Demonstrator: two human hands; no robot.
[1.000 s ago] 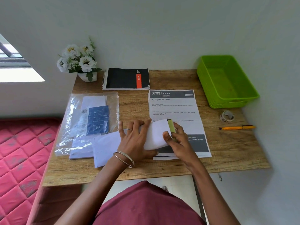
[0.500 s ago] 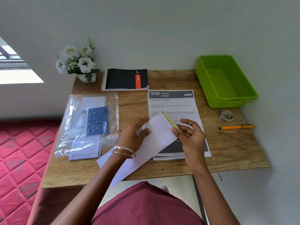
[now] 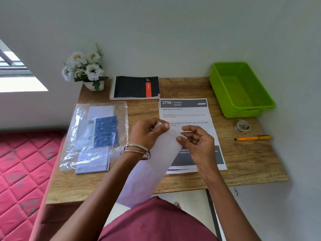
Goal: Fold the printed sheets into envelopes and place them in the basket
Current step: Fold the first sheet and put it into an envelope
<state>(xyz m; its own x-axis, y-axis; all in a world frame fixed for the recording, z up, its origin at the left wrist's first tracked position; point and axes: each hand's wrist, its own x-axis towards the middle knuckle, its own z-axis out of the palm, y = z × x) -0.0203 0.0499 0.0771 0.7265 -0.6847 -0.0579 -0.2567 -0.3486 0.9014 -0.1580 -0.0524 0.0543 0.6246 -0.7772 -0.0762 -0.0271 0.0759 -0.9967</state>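
**Opening the envelope's mouth above the printed sheets**

The landmark here is the stack of white printed sheets (image 3: 186, 115) with a dark header band, lying flat on the wooden tabletop (image 3: 191, 180). Everything below is placed against that stack.

The step in hand looks to be readying a long white paper envelope (image 3: 149, 171) to take a sheet. It is held in the air above the near half of the stack, slanting from its top end over the middle of the stack down toward the person's body, past the tabletop's near edge. To do this well, the two hands should part the top end gently and keep the paper body straight, since thin paper will likely crease or tear if pulled unevenly. Before anything goes in, a sheet from the stack still has to be folded narrow enough to fit.

The green plastic basket (image 3: 225, 94), slotted along its walls, stands beyond and to the right of the stack, near the wall, with nothing visible in it; I judge the task is at an early point.

To the left of the stack lies a clear plastic packet (image 3: 119, 122) holding more pale envelopes and a blue label card.

The left hand (image 3: 147, 133), with metal bangles at the wrist, has its grip pinched on the envelope's top end. The right hand (image 3: 198, 143) pinches the same end from the other side, fingers curled. Whether a flap is open between them is too blurred to tell.
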